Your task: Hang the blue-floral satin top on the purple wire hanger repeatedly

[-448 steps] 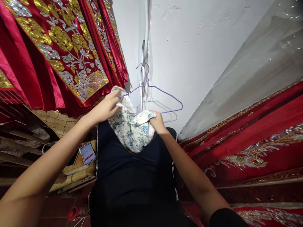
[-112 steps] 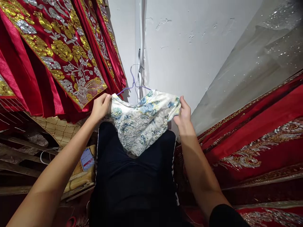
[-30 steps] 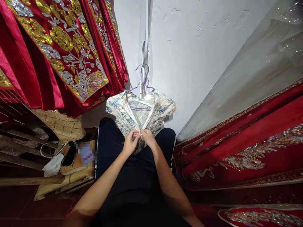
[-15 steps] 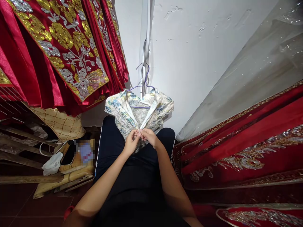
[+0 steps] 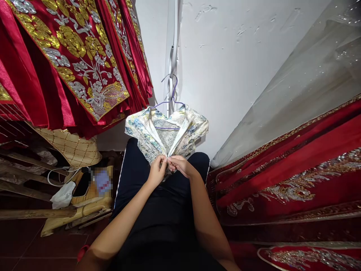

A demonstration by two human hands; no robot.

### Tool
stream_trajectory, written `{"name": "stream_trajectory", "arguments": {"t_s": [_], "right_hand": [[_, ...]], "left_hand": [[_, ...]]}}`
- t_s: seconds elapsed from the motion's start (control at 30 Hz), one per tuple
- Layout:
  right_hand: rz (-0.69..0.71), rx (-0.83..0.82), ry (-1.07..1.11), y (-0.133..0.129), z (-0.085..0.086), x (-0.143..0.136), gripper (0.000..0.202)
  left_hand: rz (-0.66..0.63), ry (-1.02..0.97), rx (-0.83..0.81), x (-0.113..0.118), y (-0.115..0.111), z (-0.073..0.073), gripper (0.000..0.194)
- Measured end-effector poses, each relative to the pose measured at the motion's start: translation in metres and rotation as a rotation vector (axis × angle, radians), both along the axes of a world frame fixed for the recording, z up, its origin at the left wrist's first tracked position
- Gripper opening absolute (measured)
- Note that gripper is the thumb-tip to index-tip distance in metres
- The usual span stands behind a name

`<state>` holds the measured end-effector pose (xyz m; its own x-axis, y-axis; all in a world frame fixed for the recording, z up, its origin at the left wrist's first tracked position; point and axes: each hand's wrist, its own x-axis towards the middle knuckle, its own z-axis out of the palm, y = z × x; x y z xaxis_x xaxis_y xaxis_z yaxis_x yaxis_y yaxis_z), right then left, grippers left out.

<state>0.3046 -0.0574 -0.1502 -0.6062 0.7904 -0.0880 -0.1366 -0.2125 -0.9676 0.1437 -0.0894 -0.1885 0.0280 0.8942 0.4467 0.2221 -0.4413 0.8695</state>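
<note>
A pale short-sleeved floral shirt (image 5: 183,137) with blue and yellow blooms hangs in front of my knees on a purple wire hanger (image 5: 175,87). Its collar edges run down in a V to my fingers. My left hand (image 5: 158,169) pinches the front edge on its side. Close against it, my right hand (image 5: 179,164) pinches the other front edge, and the two sets of fingertips meet. Whether a button or other fastener lies between them is too small to tell. The lower part of the shirt is hidden behind my hands.
Red garments with gold and silver embroidery (image 5: 84,56) hang at upper left. Red beaded garments (image 5: 296,184) and a sheer white gown (image 5: 276,86) fill the right. At left, a bamboo stool (image 5: 98,207) bears a phone (image 5: 81,184), a white cable and crumpled tissue (image 5: 62,195).
Both hands stay at the shirt front with their fingertips together. My right fingers have shifted slightly, and the shirt's right sleeve side has moved a little outward.
</note>
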Motion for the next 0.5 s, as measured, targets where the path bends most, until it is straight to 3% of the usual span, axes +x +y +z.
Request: {"name": "stream_trajectory", "arguments": {"t_s": [0.17,0.27,0.5], "right_hand": [[-0.163,0.031,0.006,-0.003,0.012,-0.004,0.036],[-0.276,0.058,0.028,0.007,0.032,-0.005,0.035],[-0.501,0.201,0.128,0.054,0.125,-0.019,0.034]], "left_hand": [[-0.005,0.13,0.053,-0.002,-0.003,0.007,0.021],[-0.001,0.152,0.071,-0.003,-0.003,0.009,0.02],[0.015,0.238,0.095,-0.012,-0.002,0.015,0.021]]}}
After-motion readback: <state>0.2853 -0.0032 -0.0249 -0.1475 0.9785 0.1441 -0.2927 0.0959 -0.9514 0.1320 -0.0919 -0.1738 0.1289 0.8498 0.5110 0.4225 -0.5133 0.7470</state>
